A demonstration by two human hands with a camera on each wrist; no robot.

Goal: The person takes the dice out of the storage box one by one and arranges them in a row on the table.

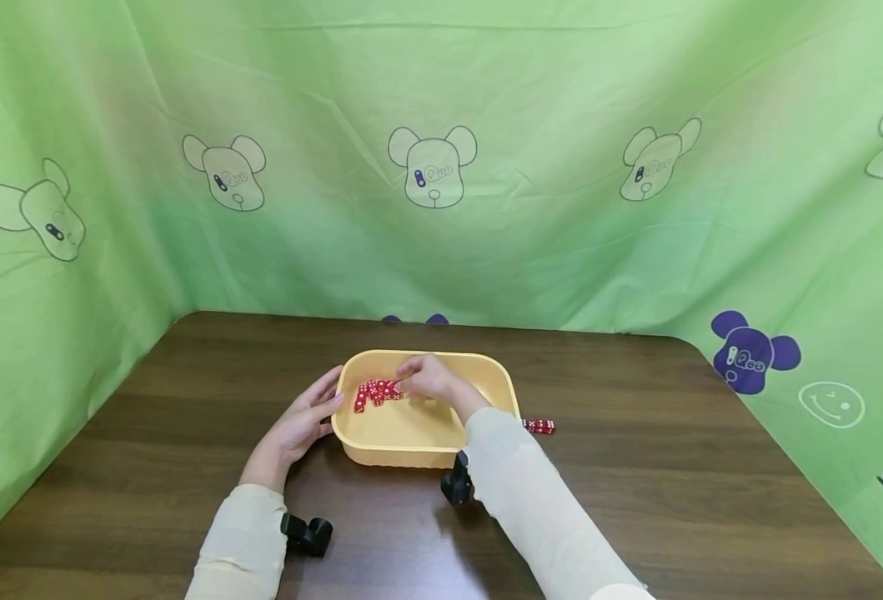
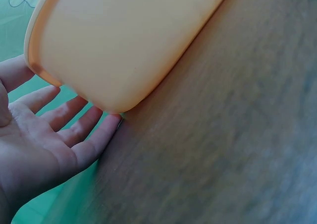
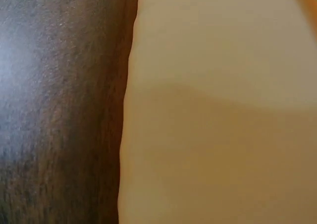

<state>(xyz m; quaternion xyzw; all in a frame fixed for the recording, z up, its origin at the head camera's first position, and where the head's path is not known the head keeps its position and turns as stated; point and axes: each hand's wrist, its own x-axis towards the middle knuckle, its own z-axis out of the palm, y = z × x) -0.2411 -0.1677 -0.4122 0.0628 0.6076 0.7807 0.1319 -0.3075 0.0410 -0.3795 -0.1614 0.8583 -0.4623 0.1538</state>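
A pale yellow plastic tub (image 1: 403, 457) sits on the table, with several red dice (image 1: 376, 392) with white pips gathered at the left of its floor. My left hand (image 1: 304, 423) is at the tub's left end. In the left wrist view its fingertips (image 2: 110, 119) touch the outer wall with the fingers spread, and the thumb meets the rim. My right hand (image 1: 432, 379) reaches over the near rim into the tub, fingers pointing down at the right end of the dice. I cannot tell whether it pinches a die. The right wrist view shows only the tub's outer wall (image 3: 208, 149) and table.
A short row of red dice (image 1: 539, 426) lies on the table right of the tub, partly hidden by the right sleeve. The brown wooden table (image 1: 674, 467) meets a green printed curtain (image 1: 531, 250) at the back and sides. Black wrist mounts (image 1: 307, 534) stick out from both sleeves.
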